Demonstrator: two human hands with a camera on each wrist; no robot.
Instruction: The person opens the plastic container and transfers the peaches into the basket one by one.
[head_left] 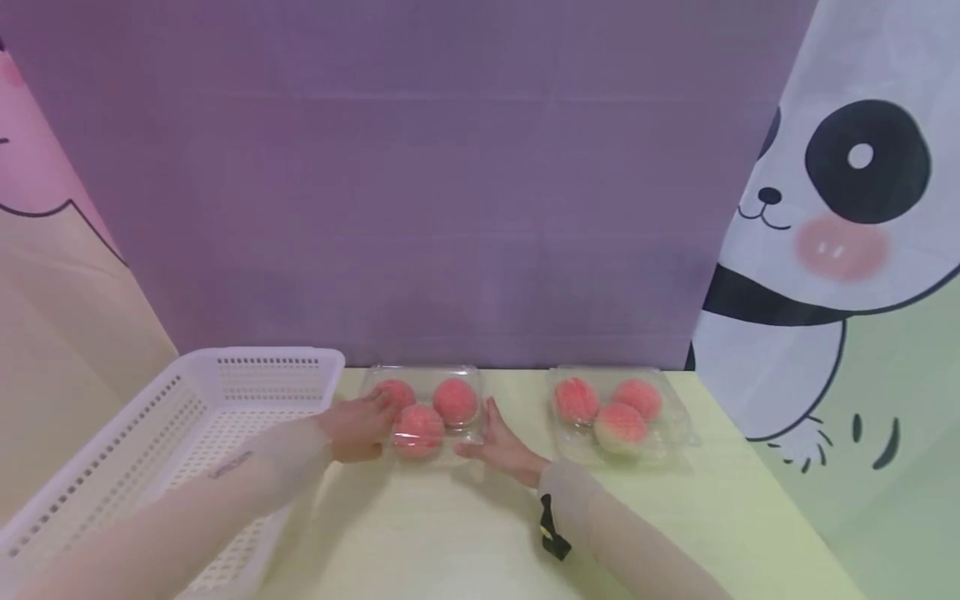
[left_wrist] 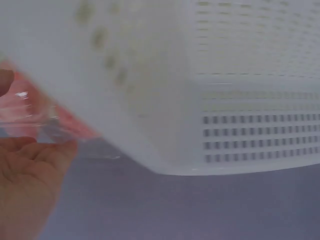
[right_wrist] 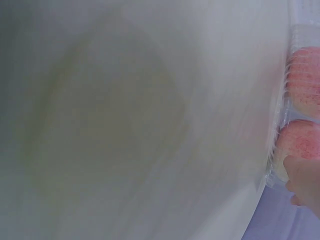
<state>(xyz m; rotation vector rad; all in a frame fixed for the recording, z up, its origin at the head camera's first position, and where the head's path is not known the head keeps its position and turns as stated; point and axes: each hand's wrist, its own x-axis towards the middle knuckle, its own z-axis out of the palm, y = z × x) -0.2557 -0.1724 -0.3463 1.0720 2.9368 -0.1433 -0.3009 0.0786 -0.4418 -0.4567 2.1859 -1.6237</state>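
Observation:
A clear plastic fruit box [head_left: 431, 373] with three pink-red peaches [head_left: 418, 431] sits near the table's back edge, between both hands. My left hand [head_left: 358, 427] grips its left side, fingers reaching over the top. In the left wrist view, thumb and fingers of the left hand [left_wrist: 27, 185] lie either side of the box [left_wrist: 52, 125]. At the front right corner, my right hand [head_left: 506, 446] holds the box with thumb and fingers spread apart. The right wrist view catches this hand [right_wrist: 306, 185] at the box's edge, beside a peach [right_wrist: 300, 140].
Left of the box stands a large white perforated basket [head_left: 197, 367], under my left forearm. To the right, a second clear box [head_left: 667, 417] holds three peaches. A purple cloth [head_left: 450, 183] hangs behind the pale table [head_left: 405, 533].

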